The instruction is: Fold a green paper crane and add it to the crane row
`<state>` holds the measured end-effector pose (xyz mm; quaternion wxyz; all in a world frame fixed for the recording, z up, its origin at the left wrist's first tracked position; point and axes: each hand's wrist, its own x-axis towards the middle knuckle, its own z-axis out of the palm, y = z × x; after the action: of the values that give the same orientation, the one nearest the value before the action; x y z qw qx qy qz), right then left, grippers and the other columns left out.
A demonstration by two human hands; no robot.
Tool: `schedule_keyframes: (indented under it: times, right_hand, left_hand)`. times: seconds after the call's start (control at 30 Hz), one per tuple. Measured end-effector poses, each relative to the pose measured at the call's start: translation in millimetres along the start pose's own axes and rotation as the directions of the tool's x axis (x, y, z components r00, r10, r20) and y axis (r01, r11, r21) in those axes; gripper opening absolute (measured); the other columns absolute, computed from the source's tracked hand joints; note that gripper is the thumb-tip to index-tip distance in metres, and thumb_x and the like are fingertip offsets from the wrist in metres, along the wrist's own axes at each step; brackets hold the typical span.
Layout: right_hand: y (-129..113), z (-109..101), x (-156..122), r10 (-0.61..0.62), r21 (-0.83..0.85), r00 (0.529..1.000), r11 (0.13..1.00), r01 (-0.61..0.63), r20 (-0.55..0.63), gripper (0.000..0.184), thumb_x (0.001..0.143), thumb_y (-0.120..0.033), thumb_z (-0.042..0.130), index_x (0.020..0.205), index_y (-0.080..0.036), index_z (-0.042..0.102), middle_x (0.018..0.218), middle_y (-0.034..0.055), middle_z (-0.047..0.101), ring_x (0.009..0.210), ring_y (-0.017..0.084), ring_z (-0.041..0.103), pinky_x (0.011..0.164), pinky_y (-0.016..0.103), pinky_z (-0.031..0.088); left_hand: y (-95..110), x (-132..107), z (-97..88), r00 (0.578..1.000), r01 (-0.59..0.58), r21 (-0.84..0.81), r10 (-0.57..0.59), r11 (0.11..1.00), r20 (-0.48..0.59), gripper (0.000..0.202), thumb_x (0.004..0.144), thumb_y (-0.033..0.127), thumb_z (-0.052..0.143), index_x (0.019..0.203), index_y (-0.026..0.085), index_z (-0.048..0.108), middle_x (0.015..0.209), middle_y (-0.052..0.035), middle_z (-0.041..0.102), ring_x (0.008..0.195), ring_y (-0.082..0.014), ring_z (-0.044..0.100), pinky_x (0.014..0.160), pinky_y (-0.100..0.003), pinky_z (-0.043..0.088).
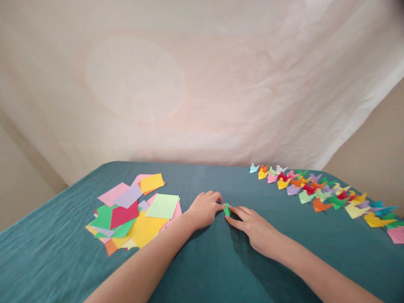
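A small piece of folded green paper [227,210] is on the cloth-covered table between my hands. My right hand [252,225] has it between thumb and fingers, coming from the right. From the other side, my left hand [205,209] reaches in with its thumb tip at the paper's left edge. The fingers of that hand are bent, and their undersides are hidden. Single folds in the green piece are too small to make out.
Left of my arm lies a loose pile of coloured paper sheets [148,229], with a yellow sheet [152,182] at its far end. Rows of folded paper birds [322,204] run along the right side of the teal tablecloth [202,273]. A pale cloth [202,84] hangs behind.
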<state>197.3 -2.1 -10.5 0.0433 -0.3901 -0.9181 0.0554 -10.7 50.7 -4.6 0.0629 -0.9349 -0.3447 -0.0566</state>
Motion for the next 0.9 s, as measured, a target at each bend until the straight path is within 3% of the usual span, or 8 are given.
schedule_keyframes:
  times: [0.63, 0.9]
  right_hand:
    - [-1, -6, -7, 0.03, 0.082, 0.995, 0.996, -0.038, 0.095, 0.078, 0.062, 0.005, 0.041, 0.131, -0.032, 0.043, 0.145, 0.008, 0.028, 0.133, 0.025, 0.023, 0.101, 0.045, 0.027]
    - [0, -4, -6, 0.037, 0.079, 0.993, 0.996, -0.047, 0.116, 0.079, 0.063, 0.004, 0.043, 0.132, -0.034, 0.041, 0.146, 0.0085, 0.026, 0.133, 0.026, 0.023, 0.101, 0.046, 0.027]
  left_hand:
    - [5, 0, -3.6, 1.0, -0.018, 0.018, 0.018, 1.0, 0.0, 0.029, 0.085, 0.017, 0.047, 0.11, 0.026, 0.058, 0.106, -0.0055, 0.053, 0.095, -0.0207, 0.049, 0.078, -0.032, 0.04]
    - [15, -2, -6.0, 0.998, -0.059, 0.07, 0.059, 0.996, -0.002, 0.022, 0.088, 0.02, 0.044, 0.108, 0.018, 0.055, 0.101, -0.0075, 0.055, 0.094, -0.02, 0.051, 0.081, -0.033, 0.038]
